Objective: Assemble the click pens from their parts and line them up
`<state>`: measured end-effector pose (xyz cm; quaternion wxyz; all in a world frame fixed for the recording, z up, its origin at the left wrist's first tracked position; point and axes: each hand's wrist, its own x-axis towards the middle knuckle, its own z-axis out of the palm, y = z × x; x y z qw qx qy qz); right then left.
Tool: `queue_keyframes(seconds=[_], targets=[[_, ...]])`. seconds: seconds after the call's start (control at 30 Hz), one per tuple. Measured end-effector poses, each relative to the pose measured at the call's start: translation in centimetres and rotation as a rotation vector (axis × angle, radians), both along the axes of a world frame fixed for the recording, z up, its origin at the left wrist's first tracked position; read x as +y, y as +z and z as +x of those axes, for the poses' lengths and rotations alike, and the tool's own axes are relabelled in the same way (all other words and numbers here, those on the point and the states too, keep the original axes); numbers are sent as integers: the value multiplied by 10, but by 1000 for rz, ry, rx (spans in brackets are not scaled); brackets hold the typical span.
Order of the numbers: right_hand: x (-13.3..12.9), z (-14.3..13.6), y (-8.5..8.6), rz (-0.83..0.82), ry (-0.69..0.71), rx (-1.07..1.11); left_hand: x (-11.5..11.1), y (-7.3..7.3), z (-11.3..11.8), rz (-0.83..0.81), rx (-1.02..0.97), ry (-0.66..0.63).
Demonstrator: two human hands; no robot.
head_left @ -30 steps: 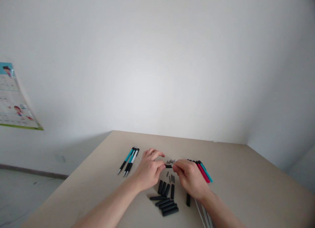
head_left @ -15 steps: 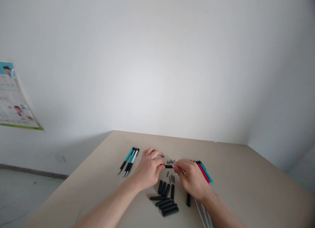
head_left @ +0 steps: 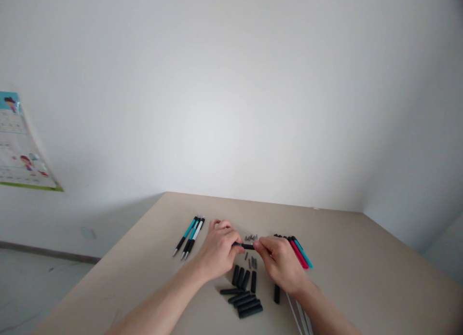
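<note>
From my remote station I watched the left hand (head_left: pixel 219 250) and the right hand (head_left: pixel 281 260) pinch a slim, smooth-looking black tube (head_left: pixel 248 247) between them, beyond the pile of matte black, rubbery-looking cylindrical grips (head_left: pixel 249 310). I judged that an off-axis push or a loosened pinch could have dropped it among the tiny shiny metal bits (head_left: pixel 251 237) beyond that pile, or toward the thin, pale, straight rods (head_left: pixel 294 313) on the pile's right.
</note>
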<state>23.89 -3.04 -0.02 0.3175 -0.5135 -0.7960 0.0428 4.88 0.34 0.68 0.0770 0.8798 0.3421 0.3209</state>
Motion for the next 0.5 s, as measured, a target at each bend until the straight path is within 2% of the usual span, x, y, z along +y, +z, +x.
queue_keyframes(seconds=[0.3,0.5], targets=[[5,18,1,138,-50,53,3,0,-3,9,52,116],[7,25,1,191,-30,72,2,1,-2,-35,-38,89]])
